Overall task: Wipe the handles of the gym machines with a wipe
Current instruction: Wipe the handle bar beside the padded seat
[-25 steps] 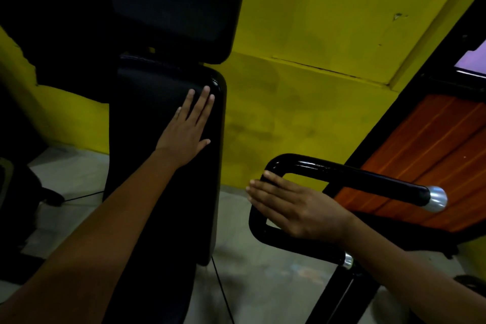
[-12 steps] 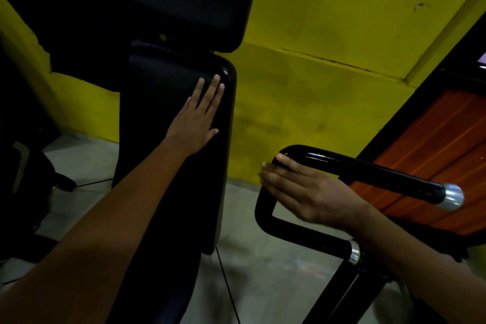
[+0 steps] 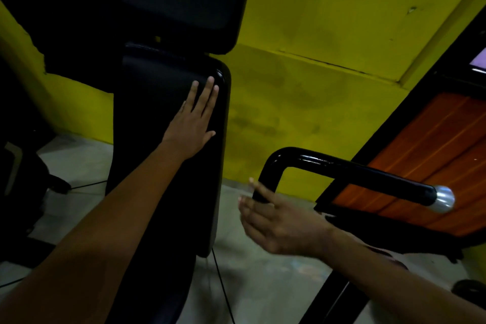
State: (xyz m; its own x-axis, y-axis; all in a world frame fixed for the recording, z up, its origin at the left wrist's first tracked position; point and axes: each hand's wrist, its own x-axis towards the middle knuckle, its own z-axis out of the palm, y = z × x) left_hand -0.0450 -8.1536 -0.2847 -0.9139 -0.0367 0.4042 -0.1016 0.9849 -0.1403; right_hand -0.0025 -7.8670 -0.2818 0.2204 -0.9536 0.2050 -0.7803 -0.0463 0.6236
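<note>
Seemingly mid-wipe: right hand [image 3: 284, 229], fingers straight, is laid against handle bend [image 3: 271, 168]; no wipe discernible. Left hand [image 3: 193, 123] is pressed flat on back pad [image 3: 163, 102]. Upper bar likely is wiped next.

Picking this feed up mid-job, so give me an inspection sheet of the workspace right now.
Surface: grey concrete floor.
Job's things: black handle bar, silver end cap; no wipe seen.
Clutter: nothing seen.
Hands: left hand flat on black back pad; right hand, fingers straight, at the bar's bend.
Cables: thin black cable on the floor.
Surroundings: yellow wall, orange panel.
</note>
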